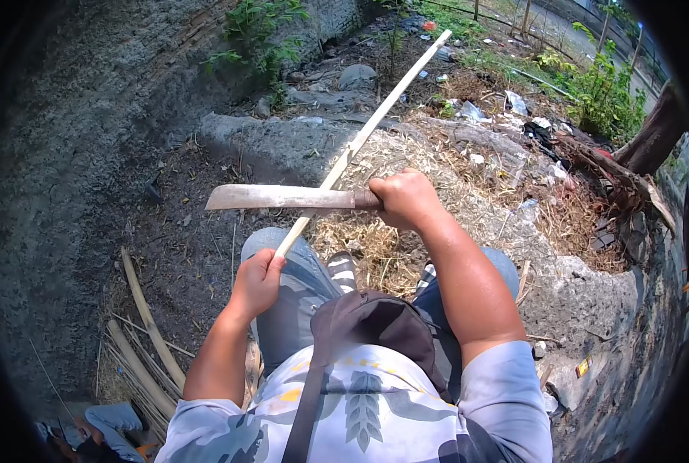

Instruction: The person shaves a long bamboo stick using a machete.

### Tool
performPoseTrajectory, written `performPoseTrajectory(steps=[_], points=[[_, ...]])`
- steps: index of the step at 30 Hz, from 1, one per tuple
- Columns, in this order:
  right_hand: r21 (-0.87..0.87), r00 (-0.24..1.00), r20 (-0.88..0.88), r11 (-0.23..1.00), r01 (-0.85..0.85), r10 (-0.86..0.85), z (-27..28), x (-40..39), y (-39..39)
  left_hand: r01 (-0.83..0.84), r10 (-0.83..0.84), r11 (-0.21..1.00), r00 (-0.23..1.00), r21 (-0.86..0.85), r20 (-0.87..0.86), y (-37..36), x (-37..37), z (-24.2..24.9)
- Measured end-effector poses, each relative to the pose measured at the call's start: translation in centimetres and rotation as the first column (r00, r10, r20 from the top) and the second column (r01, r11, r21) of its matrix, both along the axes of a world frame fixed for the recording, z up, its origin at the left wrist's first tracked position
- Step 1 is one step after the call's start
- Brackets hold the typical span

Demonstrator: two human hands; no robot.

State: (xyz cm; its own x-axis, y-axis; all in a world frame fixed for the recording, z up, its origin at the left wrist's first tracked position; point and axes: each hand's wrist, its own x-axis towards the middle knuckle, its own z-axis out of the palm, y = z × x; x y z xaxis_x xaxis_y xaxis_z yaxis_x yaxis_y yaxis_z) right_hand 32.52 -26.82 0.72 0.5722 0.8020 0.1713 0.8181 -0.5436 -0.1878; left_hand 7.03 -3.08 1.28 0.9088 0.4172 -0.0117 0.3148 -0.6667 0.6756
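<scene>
My right hand (407, 201) is closed round the dark handle of a machete (283, 197). Its broad blade points left and crosses over a long pale strip of split bamboo (387, 108). The near end of the strip is in my left hand (258, 283), fingers wrapped round it above my left knee. From there the strip slants up and away to the right, its far end over the rubble. A small notch or raised sliver shows on it just beyond the blade.
Shavings (375, 243) cover the ground round my sandals. Long curved bamboo pieces (148, 320) lie at my left beside a rough wall (74, 193). A tree trunk (656, 135) and litter are at the right. Part of another person (113, 424) shows at the lower left.
</scene>
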Motion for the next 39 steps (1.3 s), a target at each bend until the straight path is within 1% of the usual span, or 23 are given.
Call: performPoseTrajectory(steps=[1,2,3,5,6,8,9,11,14,15,17,18,21,22,23,25,28,31,35,39], points=[[0.011,0.999,-0.004,0.999,0.039,-0.039,0.2,0.8,-0.9,0.0,0.0,1.0,1.0,0.006,-0.028,0.2,-0.7,0.3],[0.024,0.969,-0.111,0.974,0.223,-0.22,-0.4,2.0,-1.3,-0.001,0.002,1.0,0.999,0.012,-0.052,0.4,-1.5,1.0],[0.074,0.929,-0.259,0.953,0.293,-0.265,-0.5,2.8,-2.1,-0.004,0.005,1.0,0.997,0.019,-0.073,0.5,-1.8,1.5],[-0.004,0.954,-0.13,0.962,0.273,-0.271,-1.2,3.2,-2.1,-0.003,0.011,0.998,0.993,0.064,-0.114,0.3,-1.8,2.0],[0.008,0.962,-0.123,0.969,0.247,-0.244,-1.5,2.8,-1.9,-0.006,0.018,0.997,0.99,0.083,-0.137,0.1,-2.0,2.0],[0.049,0.971,-0.099,0.974,0.223,-0.218,-1.5,2.3,-1.6,-0.005,0.01,0.997,0.997,0.071,-0.072,1.0,-2.5,-0.1],[0.039,0.974,-0.103,0.978,0.206,-0.201,-0.8,1.7,-1.6,-0.001,0.004,0.998,0.999,0.063,-0.049,1.0,-2.6,-0.4],[0.074,0.986,-0.094,0.986,0.148,-0.141,-1.1,1.2,-1.0,-0.024,0.025,0.999,0.998,0.025,-0.058,0.9,-2.7,-0.8],[0.05,0.995,-0.09,0.998,-0.033,0.037,-1.1,0.2,0.1,-0.044,0.045,0.999,0.997,0.009,-0.06,0.2,-1.8,-0.5],[0.015,0.998,-0.045,0.999,-0.05,0.05,-0.6,-0.7,0.6,-0.044,0.045,0.999,0.997,0.011,-0.063,0.1,-1.5,-0.4],[-0.028,0.992,-0.011,0.991,-0.129,0.129,-0.7,-1.1,1.0,-0.029,0.03,0.999,0.998,0.015,-0.054,0.2,-1.4,-0.5],[-0.024,0.99,0.009,0.99,-0.142,0.142,-0.4,-1.0,0.8,-0.021,0.022,1.0,0.999,0.017,-0.049,0.2,-1.5,-0.5],[0.013,0.999,-0.003,0.999,0.042,-0.042,-1.1,1.5,-1.2,-0.063,0.065,0.998,0.987,0.02,-0.148,0.8,-2.8,0.1],[0.041,0.966,-0.119,0.971,0.236,-0.229,-1.2,2.4,-1.8,-0.049,0.053,0.998,0.99,0.034,-0.129,0.4,-2.9,0.6],[-0.011,0.95,-0.206,0.971,0.239,-0.236,-1.4,3.0,-2.0,-0.036,0.041,0.998,0.993,0.05,-0.108,0.0,-2.8,1.2],[-0.028,0.962,-0.117,0.969,0.245,-0.246,-0.7,2.5,-2.0,-0.036,0.041,0.998,0.995,0.051,-0.088,-0.1,-3.1,1.2],[-0.043,0.963,-0.117,0.97,0.237,-0.241,0.1,1.5,-1.7,-0.041,0.042,0.999,0.996,0.012,-0.076,1.1,-2.8,-0.3],[-0.011,0.964,-0.141,0.974,0.226,-0.225,-0.2,1.1,-1.6,-0.065,0.061,0.996,0.996,-0.058,-0.069,1.5,-3.7,-1.6],[-0.045,0.98,-0.117,0.986,0.159,-0.163,-0.1,1.3,-1.3,-0.119,0.105,0.978,0.99,-0.173,-0.09,1.7,-4.0,-2.2],[-0.047,0.993,-0.119,0.999,0.015,-0.021,-0.6,0.9,-0.6,-0.156,0.13,0.954,0.985,-0.255,-0.115,1.0,-3.4,-1.9]])
